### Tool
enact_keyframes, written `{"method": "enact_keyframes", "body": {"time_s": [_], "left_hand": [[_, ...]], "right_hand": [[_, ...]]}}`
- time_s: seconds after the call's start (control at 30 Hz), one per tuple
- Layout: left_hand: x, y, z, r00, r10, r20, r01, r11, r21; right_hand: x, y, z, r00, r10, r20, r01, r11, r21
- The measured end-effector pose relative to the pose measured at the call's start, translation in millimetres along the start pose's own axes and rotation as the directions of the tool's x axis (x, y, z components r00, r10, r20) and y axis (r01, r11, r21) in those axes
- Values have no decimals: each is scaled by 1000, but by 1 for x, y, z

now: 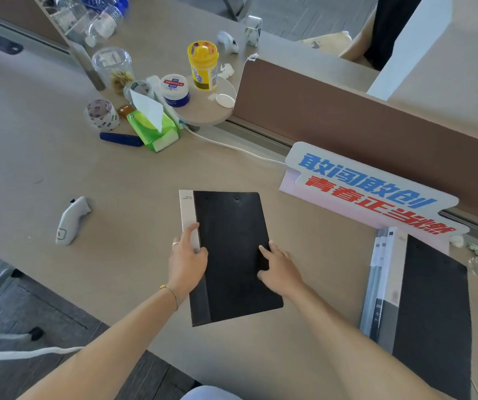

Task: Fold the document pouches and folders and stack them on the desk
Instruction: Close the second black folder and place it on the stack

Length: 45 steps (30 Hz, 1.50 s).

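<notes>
A closed black folder (232, 226) with a white spine strip lies flat on the beige desk (116, 180) in front of me. My left hand (187, 259) grips its left spine edge, thumb on top. My right hand (279, 268) rests on the right half of the cover, fingers bent and pressing down. At the right, a stack of similar black folders (431, 307) with pale spines lies near the desk's edge.
A white sign with blue and red lettering (370, 189) leans against the brown partition (347, 116). Behind the folder are a green tissue pack (154, 128), tape roll (101, 114), jars, a yellow bottle (203, 64) and a white cable. A white handheld device (72, 220) lies at left.
</notes>
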<state>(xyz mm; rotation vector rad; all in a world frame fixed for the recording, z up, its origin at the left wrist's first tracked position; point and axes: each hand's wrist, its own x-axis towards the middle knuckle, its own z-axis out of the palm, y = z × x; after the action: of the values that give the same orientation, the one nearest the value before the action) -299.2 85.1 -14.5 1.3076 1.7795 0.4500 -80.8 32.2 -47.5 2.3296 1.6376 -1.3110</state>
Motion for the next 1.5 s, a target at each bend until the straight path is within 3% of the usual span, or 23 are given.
{"method": "enact_keyframes", "body": {"time_s": [0.1,0.27,0.43,0.67,0.97,1.23,1.5], "left_hand": [[-8,4,3,1000,16,-4,-16,997,-75],[-32,24,7,997,75,3,-73,976,-207],[-54,41,0,982,188,-5,-182,943,-280],[-67,54,19,962,267,47,-243,925,-292],[-105,75,100,923,326,204,-288,938,-195],[-144,122,191,857,394,333,-349,918,-190],[-175,155,273,840,397,370,-420,907,-18]], "right_hand": [[4,5,-6,999,32,27,-39,959,282],[-7,12,-11,997,78,-14,-61,867,494],[-28,13,-34,977,168,-129,-15,661,750],[-79,42,-70,914,207,-349,137,652,745],[-144,118,-102,838,312,-447,147,660,737],[-183,214,-122,738,482,-472,58,652,756],[-193,299,-129,716,571,-401,-35,603,797]]}}
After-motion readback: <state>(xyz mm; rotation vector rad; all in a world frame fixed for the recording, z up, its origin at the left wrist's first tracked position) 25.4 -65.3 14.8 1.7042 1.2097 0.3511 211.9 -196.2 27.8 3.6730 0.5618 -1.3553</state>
